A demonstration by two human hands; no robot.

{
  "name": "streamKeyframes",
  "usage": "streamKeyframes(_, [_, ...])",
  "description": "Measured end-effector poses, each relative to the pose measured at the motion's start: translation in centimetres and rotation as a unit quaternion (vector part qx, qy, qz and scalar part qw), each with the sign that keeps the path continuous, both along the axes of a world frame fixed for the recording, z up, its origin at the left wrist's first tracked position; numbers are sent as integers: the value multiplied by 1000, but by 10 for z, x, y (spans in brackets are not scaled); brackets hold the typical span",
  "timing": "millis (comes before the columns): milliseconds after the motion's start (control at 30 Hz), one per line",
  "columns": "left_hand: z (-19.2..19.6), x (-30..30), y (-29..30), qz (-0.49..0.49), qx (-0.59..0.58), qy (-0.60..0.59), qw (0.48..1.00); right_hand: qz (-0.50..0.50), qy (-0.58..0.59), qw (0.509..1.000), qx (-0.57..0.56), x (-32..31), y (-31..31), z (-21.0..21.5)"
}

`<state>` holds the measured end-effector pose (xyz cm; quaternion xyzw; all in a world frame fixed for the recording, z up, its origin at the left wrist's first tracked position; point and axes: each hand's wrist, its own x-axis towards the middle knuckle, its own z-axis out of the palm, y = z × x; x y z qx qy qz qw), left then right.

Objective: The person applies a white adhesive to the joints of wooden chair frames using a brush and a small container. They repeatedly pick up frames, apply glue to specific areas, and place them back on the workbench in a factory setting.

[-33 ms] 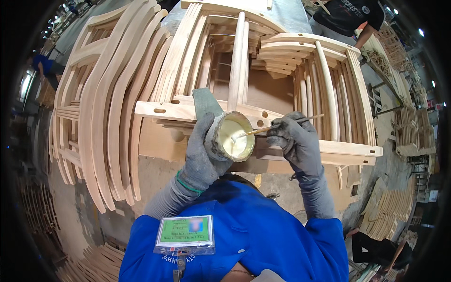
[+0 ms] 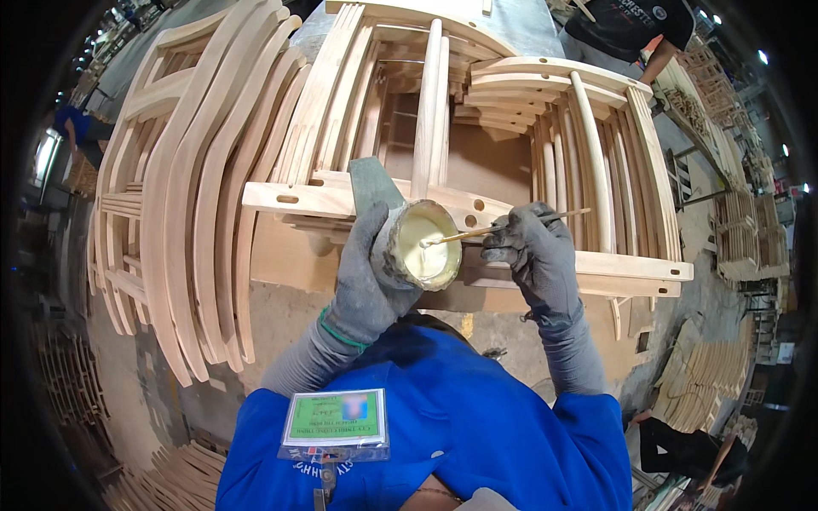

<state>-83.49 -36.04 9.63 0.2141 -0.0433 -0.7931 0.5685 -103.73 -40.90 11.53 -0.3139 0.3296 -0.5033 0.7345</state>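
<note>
My left hand point(image 2: 368, 264), in a grey glove, is closed around a crusted cup point(image 2: 388, 252) tipped so that its mouth faces me. Pale cream liquid point(image 2: 419, 234), like glue or paint, fills part of it. A flat grey-green strip point(image 2: 369, 183) sticks up beside the cup and my left fingers; whether I grip it too, I cannot tell. Between the fingers of my gloved right hand point(image 2: 537, 255) is a thin wooden stick point(image 2: 471, 233), its whitened tip dipping into the liquid. Just beyond both hands lies a pale wooden frame point(image 2: 332, 202) with slots and round holes.
Stacked wooden frames point(image 2: 588, 162) with round rungs cover the table ahead. Curved wooden chair parts point(image 2: 183, 170) lean in a pile on the left. A person in a dark shirt point(image 2: 626, 30) stands across the table at the far right; another person point(image 2: 690, 456) is at the lower right.
The stick's tip has shifted slightly inside the cup, and my right hand has moved very little. My left hand still holds the cup in nearly the same place.
</note>
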Motion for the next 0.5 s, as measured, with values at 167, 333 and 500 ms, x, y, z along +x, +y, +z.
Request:
streamKeyframes(167, [1,0,1,25,-14,-20,999,-21,210,968,-138,-2,13,23])
streamKeyframes(333, [0,0,3,14,-87,17,996,48,249,952,-169,0,28,31])
streamKeyframes(500, [-1,0,3,-1,-67,37,997,-65,53,995,-55,1,14,13])
